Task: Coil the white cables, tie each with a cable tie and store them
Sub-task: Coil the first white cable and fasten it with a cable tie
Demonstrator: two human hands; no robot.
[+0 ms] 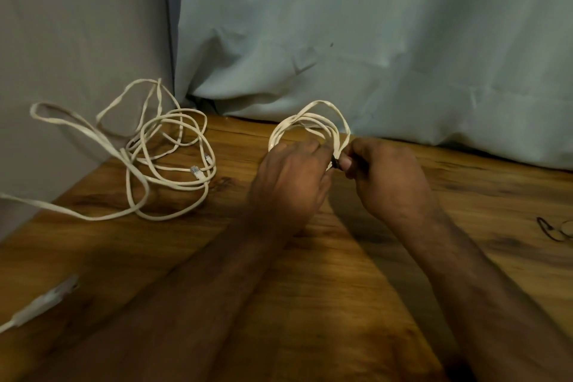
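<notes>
A small coil of white cable [313, 121] stands upright above the wooden table [325, 273], near its far edge. My left hand [288, 183] grips the coil's lower part from the left. My right hand [387, 177] pinches a thin black cable tie [336, 163] against the coil's right side. A loose tangle of white cables [167, 164] with clear plugs lies on the table's left part, loops trailing off the left edge.
A pale cloth [372, 40] hangs behind the table. A white plug end [46, 301] lies at the near left. More black cable ties [552, 229] lie at the right edge of the table.
</notes>
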